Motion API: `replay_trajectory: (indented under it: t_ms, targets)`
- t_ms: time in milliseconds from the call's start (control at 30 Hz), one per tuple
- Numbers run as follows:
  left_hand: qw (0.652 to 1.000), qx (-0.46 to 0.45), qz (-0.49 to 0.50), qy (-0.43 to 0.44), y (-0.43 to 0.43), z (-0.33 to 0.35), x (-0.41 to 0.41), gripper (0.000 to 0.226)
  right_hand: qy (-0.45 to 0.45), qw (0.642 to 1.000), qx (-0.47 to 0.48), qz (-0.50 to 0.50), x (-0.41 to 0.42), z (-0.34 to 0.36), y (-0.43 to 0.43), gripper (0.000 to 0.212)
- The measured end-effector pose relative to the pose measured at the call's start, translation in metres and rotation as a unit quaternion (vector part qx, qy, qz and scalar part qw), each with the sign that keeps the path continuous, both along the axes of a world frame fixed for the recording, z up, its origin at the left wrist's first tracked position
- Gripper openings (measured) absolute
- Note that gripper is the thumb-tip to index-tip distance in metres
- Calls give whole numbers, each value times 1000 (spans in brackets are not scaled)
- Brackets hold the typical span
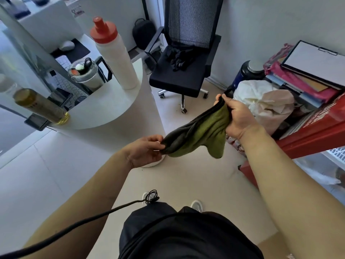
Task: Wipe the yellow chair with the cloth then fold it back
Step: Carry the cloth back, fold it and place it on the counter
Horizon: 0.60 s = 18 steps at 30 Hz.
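A green and dark grey cloth [200, 134] hangs stretched in the air between both hands, over the pale floor. My left hand [143, 151] pinches its lower left end. My right hand [236, 116] grips its upper right end, higher and farther away. A loose green corner droops below the middle. No yellow chair is in view.
A black mesh office chair [183, 71] with dark fabric on its seat stands ahead. A white rounded counter [104, 107] at left holds a white bottle with a red cap [113, 53], a steel jar [85, 73] and a gold can [39, 105]. Red shelving [317, 131], bags and folders crowd the right. A black cable [74, 226] trails at the lower left.
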State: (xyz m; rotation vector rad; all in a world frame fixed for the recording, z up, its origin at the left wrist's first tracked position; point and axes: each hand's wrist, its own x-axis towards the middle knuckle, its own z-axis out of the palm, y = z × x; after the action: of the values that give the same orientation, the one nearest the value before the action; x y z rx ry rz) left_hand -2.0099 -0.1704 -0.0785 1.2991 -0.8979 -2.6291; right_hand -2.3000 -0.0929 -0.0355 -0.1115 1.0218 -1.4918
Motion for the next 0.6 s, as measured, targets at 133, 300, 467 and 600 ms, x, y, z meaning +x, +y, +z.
replay_trajectory:
  t_ms: [133,300,467,600]
  targets:
    - [980,-65,39,-182,-7,-1,0,22,10,1000,10,12,3,5,0,27]
    - [732,-469,-90,-486,-16,-6,0,21,100,989,-2,112,26,8,6,25]
    - [872,-263,-35,-412,-17,6,5,12,132,988,61,-59,24,-14,10,21]
    - [969,-77,107,-208,-13,25,18,16,228,954,166,-98,21,-42,20,13]
